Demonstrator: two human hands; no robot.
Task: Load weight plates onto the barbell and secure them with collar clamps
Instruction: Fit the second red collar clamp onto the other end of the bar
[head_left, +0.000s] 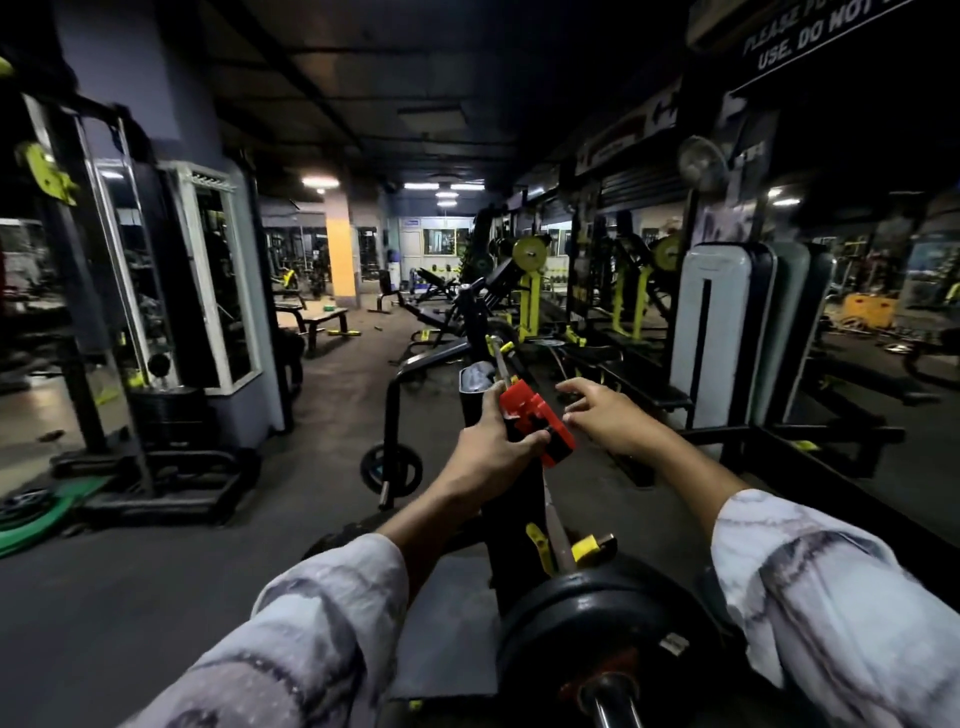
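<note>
Left hand (493, 447) grips the red collar clamp (537, 418) — right hand (605, 415) hovers beside it, fingers spread.

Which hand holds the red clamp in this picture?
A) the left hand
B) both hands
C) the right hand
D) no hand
A: the left hand grips the red clamp, while the right hand hovers beside it with fingers spread, not touching it.
</note>
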